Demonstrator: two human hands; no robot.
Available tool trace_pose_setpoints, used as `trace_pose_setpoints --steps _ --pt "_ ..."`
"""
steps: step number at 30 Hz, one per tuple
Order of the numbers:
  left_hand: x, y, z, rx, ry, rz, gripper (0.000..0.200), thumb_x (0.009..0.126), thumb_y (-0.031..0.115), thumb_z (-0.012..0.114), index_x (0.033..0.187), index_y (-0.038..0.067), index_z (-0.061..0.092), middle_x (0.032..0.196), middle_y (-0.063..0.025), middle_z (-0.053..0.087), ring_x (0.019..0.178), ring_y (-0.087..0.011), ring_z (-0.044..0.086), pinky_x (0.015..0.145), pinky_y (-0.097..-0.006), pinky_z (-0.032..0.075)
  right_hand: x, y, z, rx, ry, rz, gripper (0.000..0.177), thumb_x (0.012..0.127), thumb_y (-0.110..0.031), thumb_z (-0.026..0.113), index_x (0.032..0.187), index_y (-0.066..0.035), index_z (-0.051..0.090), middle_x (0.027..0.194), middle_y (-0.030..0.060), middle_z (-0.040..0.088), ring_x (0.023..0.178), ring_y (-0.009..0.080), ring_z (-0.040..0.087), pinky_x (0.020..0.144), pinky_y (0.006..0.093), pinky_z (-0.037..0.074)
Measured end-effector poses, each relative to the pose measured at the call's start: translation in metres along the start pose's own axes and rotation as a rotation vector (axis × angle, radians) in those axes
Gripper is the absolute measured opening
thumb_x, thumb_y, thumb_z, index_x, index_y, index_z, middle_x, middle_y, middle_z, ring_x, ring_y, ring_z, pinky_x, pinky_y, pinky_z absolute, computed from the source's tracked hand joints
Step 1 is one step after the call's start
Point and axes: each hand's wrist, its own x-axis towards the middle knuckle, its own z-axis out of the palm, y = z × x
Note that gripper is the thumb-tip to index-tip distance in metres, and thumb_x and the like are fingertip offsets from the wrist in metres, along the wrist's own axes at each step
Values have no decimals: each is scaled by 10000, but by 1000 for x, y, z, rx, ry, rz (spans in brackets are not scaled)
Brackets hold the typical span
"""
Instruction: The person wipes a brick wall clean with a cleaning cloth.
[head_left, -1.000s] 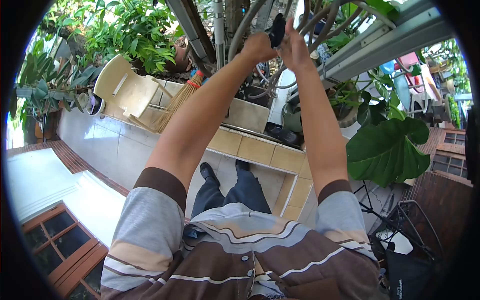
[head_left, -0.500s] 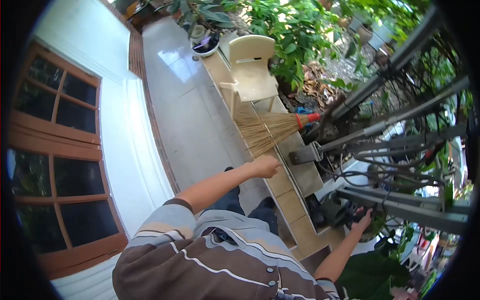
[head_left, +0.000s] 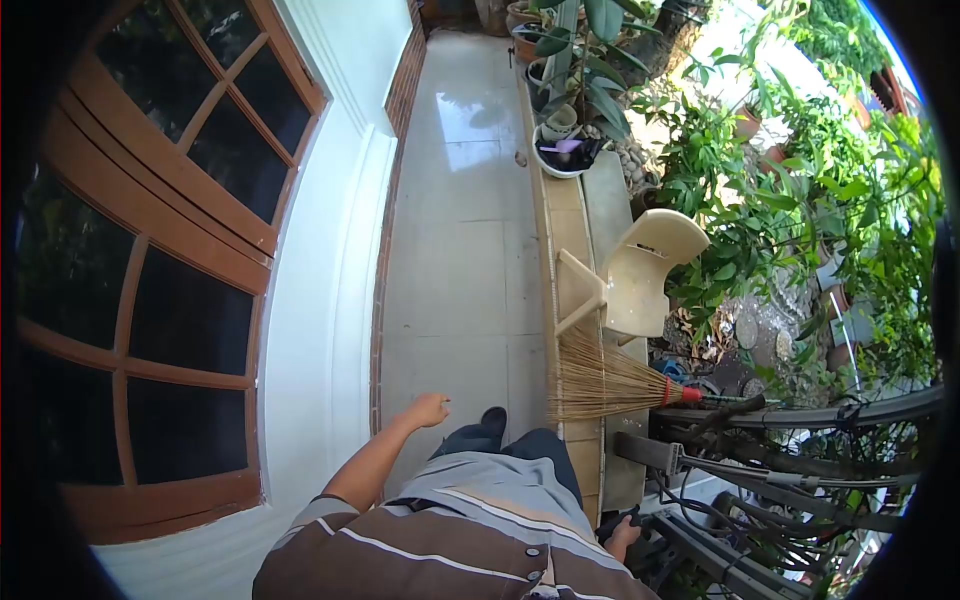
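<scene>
My left hand (head_left: pixel 429 410) is over the tiled walkway with its fingers curled closed; nothing shows in it. Low on the right, my right hand (head_left: pixel 624 536) has its fingers bent around something small and dark that I cannot make out. Beyond it, a stick broom (head_left: pixel 615 388) with a red band lies across the ledge, bristles toward the walkway. A cream plastic chair (head_left: pixel 640 285) stands on the ledge past the broom. Neither hand touches the broom or the chair.
On the left is a white wall (head_left: pixel 335 250) with brown-framed glass doors (head_left: pixel 190 370). The walkway (head_left: pixel 450 280) runs forward beside the tiled ledge (head_left: pixel 567 215). A white pot (head_left: pixel 560 160) and leafy plants (head_left: pixel 700 150) line the right. Metal bars and cables (head_left: pixel 770 480) crowd the lower right.
My view has turned right, so the walkway now runs straight ahead. My left hand has moved away from the broom to over the walkway. My right hand is now closer to my body.
</scene>
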Motion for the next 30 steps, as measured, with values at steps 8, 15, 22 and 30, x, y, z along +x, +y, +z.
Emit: trace_pose_setpoints --steps 8,15,22,30 --pt "29 46 -62 -467 72 68 428 891 204 622 1281 29 591 765 -91 702 718 -162 668 690 -301 506 -82 -333 84 320 -556 -662 322 873 -93 650 1166 21 581 1044 107 654 952 223 611 880 330 463" --pt "96 67 -140 -687 185 194 423 921 158 628 1314 16 562 758 -35 675 727 -89 632 684 -254 497 -149 -541 175 824 -1145 -544 298 855 -32 662 1149 -3 620 1041 31 663 913 125 620 828 280 488" --pt "193 169 -259 -907 -6 406 593 936 247 664 1416 -10 428 1096 -94 636 963 -118 608 894 -268 490 -242 -711 190 726 -1505 -601 290 861 -77 694 1134 -5 628 996 44 686 900 136 649 851 296 511" --pt "266 178 -350 -1154 250 415 531 929 293 675 1332 2 487 1064 -77 638 895 -126 624 792 -270 515 -288 -831 250 432 -1736 -695 253 908 -213 701 1062 -14 678 872 2 674 797 80 597 721 242 495"
